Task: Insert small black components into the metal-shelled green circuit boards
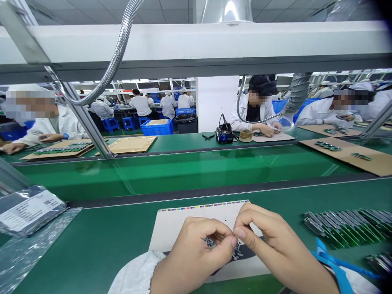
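Note:
My left hand [196, 251] and my right hand [272, 239] meet over a white sheet of card [171, 230] on the green bench. Both are closed in a pinch, their fingertips almost touching. Whatever lies between the fingertips is too small or too hidden to name. Beneath the fingers, a pile of small grey and black parts [237, 254] rests on a dark band of the card, partly covered by my left hand. A blue wrist strap [337, 267] circles my right wrist.
Rows of green circuit boards [346, 226] lie to the right. At the left are a labelled grey bag [30, 210] and clear plastic [39, 249]. A raised dark edge [196, 192] runs behind the card. Co-workers sit across the green line, and a metal flexible hose [118, 49] hangs overhead.

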Available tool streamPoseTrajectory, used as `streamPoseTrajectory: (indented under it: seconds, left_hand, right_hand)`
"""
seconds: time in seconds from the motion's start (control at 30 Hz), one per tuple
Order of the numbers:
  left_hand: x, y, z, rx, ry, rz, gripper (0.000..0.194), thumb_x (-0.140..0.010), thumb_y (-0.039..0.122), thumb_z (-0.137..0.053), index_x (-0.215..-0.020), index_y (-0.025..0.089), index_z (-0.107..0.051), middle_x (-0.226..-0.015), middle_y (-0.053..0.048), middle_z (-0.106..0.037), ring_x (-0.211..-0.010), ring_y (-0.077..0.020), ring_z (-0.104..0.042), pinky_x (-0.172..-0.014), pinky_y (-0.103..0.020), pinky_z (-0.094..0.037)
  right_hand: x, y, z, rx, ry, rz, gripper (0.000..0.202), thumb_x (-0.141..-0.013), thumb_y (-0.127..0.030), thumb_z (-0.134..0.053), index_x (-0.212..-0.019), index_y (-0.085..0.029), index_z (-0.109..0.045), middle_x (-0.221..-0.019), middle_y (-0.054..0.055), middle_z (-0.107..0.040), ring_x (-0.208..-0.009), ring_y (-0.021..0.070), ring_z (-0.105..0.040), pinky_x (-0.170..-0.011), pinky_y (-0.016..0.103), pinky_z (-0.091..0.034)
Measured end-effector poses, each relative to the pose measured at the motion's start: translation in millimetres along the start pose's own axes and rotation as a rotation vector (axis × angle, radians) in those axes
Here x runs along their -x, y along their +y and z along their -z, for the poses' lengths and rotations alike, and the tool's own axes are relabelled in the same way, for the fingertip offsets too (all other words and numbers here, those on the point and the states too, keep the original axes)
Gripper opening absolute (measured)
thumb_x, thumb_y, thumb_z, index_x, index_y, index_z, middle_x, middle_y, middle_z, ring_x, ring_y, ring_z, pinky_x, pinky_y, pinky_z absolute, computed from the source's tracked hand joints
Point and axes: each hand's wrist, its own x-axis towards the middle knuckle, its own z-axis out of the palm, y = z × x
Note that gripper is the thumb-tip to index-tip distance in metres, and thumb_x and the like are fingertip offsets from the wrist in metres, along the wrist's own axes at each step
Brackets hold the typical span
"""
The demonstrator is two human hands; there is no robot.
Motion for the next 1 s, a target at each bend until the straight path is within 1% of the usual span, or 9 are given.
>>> streamPoseTrajectory:
  seconds: [0.13,0.23,0.33,0.5,0.7,0.8,0.87,0.93,1.0]
  left_hand:
    - [-1.2,0.4,0.9,-0.052,-0.014,-0.042,0.020,-0.078,0.015,-0.057,-0.060,0.016,-0.065,-0.052,0.001,-0.060,-0.049,-0.0094,-0.051,-0.050,-0.017,-0.040]
    - [-1.3,1.3,2.8,-0.092,-0.047,-0.074,0.020,-0.078,0.013,-0.056,-0.061,0.017,-0.066,-0.052,0.002,-0.060,-0.048,-0.0091,-0.051,-0.050,-0.017,-0.040]
    - [-0.2,1.1,5.2,-0.120,-0.074,-0.079,0.020,-0.077,0.012,-0.056,-0.062,0.017,-0.068,-0.054,0.001,-0.063,-0.049,-0.0099,-0.054,-0.050,-0.017,-0.041]
    - [0.4,-0.8,6.6,-0.118,-0.086,-0.071,0.018,-0.075,0.011,-0.057,-0.064,0.018,-0.070,-0.055,0.001,-0.066,-0.050,-0.0111,-0.057,-0.050,-0.018,-0.042]
    - [0.7,1.6,6.5,-0.055,-0.064,-0.067,0.021,-0.075,0.011,-0.056,-0.064,0.020,-0.072,-0.055,0.001,-0.067,-0.049,-0.0116,-0.057,-0.049,-0.019,-0.043]
    - [1.9,3.5,7.3,-0.059,-0.064,-0.043,0.019,-0.074,0.011,-0.057,-0.063,0.019,-0.072,-0.054,0.001,-0.066,-0.048,-0.0111,-0.056,-0.048,-0.018,-0.042]
    - [2.4,4.0,7.2,-0.068,-0.056,-0.037,0.018,-0.073,0.011,-0.059,-0.062,0.017,-0.071,-0.054,0.000,-0.066,-0.048,-0.0109,-0.056,-0.048,-0.017,-0.041]
    - [2.6,3.5,5.5,-0.070,-0.044,-0.041,0.017,-0.073,0.011,-0.060,-0.062,0.017,-0.072,-0.054,0.000,-0.067,-0.049,-0.0112,-0.058,-0.049,-0.017,-0.043]
    - [2.9,1.8,2.5,-0.051,-0.039,-0.034,0.016,-0.070,0.010,-0.061,-0.063,0.017,-0.073,-0.055,-0.001,-0.068,-0.050,-0.0117,-0.059,-0.050,-0.017,-0.044]
  right_hand:
    - [0.7,0.4,0.5,0.014,-0.025,-0.036,0.034,-0.105,-0.037,-0.039,-0.076,-0.021,-0.047,-0.071,-0.002,-0.045,-0.065,0.0162,-0.042,-0.059,0.025,-0.034]
    - [0.5,1.1,0.2,0.038,-0.054,-0.064,0.037,-0.105,-0.039,-0.036,-0.074,-0.020,-0.044,-0.071,-0.003,-0.044,-0.064,0.0162,-0.041,-0.058,0.025,-0.033]
    - [-0.1,1.0,-0.3,0.063,-0.073,-0.064,0.038,-0.106,-0.039,-0.033,-0.074,-0.020,-0.043,-0.070,-0.003,-0.044,-0.065,0.0163,-0.042,-0.058,0.025,-0.033]
    - [0.0,-0.4,-1.4,0.073,-0.077,-0.051,0.037,-0.107,-0.037,-0.032,-0.076,-0.020,-0.042,-0.071,-0.002,-0.043,-0.064,0.0163,-0.042,-0.057,0.026,-0.033]
    - [4.4,-4.2,-6.6,0.171,0.007,0.042,0.034,-0.107,-0.032,-0.029,-0.077,-0.021,-0.040,-0.072,-0.002,-0.042,-0.063,0.0157,-0.043,-0.054,0.025,-0.033]
    - [6.4,-7.4,-10.7,0.215,0.045,0.071,0.033,-0.107,-0.030,-0.029,-0.078,-0.021,-0.040,-0.072,-0.002,-0.041,-0.063,0.0156,-0.043,-0.053,0.024,-0.033]
    - [6.3,-8.2,-11.1,0.210,0.043,0.072,0.032,-0.107,-0.030,-0.030,-0.077,-0.021,-0.039,-0.072,-0.002,-0.041,-0.063,0.0154,-0.044,-0.052,0.024,-0.033]
    - [5.5,-7.0,-6.7,0.183,0.042,0.053,0.032,-0.107,-0.031,-0.031,-0.077,-0.021,-0.040,-0.072,-0.002,-0.042,-0.062,0.0152,-0.043,-0.053,0.023,-0.034]
    - [5.0,-4.1,3.1,0.149,0.132,0.018,0.034,-0.107,-0.033,-0.031,-0.077,-0.021,-0.041,-0.071,-0.002,-0.041,-0.061,0.0155,-0.042,-0.053,0.024,-0.034]
